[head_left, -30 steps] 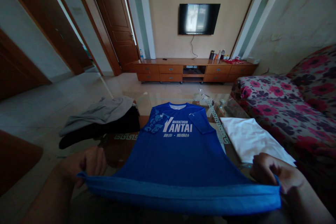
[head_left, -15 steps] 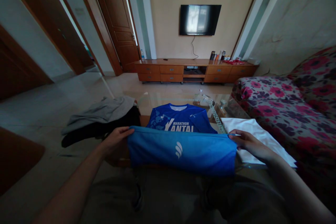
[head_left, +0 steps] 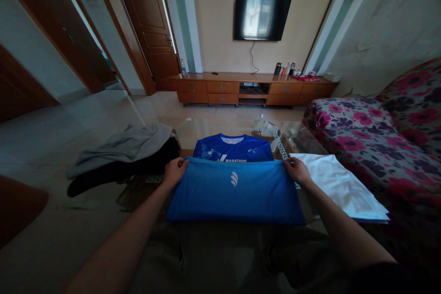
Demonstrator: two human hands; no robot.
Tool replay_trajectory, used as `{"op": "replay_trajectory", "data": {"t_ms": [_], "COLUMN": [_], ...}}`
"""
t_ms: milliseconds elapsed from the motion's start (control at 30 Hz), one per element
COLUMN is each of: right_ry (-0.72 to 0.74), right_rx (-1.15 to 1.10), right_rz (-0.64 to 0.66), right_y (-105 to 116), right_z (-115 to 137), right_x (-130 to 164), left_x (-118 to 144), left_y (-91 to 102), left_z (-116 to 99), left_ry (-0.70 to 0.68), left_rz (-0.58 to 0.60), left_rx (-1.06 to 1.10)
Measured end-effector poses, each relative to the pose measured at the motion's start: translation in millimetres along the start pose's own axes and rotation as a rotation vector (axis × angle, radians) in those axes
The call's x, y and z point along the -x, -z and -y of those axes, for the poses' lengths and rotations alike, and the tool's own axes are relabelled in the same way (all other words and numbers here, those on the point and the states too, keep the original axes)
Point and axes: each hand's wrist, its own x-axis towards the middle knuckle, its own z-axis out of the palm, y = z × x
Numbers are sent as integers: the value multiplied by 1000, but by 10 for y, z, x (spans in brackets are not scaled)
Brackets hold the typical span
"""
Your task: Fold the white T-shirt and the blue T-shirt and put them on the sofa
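Both hands (head_left: 236,172) pinch the blue shirt's (head_left: 234,190) folded hem.

A home living room — wall-mounted TV (head_left: 262,18), floral sofa (head_left: 375,128), wooden cabinet (head_left: 255,88).

Shirt (head_left: 234,188) blue, white logo and lettering. Folded cloth (head_left: 341,183) beside it plain white; garment pile (head_left: 124,154) grey over black. Sofa (head_left: 379,133) dark with pink-red floral print.
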Motion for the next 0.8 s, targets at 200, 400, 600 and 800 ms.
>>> {"op": "replay_trajectory", "data": {"t_ms": [200, 400, 600, 800], "right_ry": [-2, -7, 287, 252], "right_rx": [87, 86, 362, 571], "right_rz": [8, -40, -20, 132], "right_y": [-98, -124, -243, -625], "right_z": [-45, -52, 185, 225], "right_x": [-62, 6, 415, 711], "left_x": [-74, 42, 420, 520], "left_y": [-139, -139, -329, -644], "left_z": [75, -78, -418, -265], "left_ry": [52, -23, -395, -303], "left_rz": [52, -44, 73, 125], "left_rx": [-219, -337, -553, -581]}}
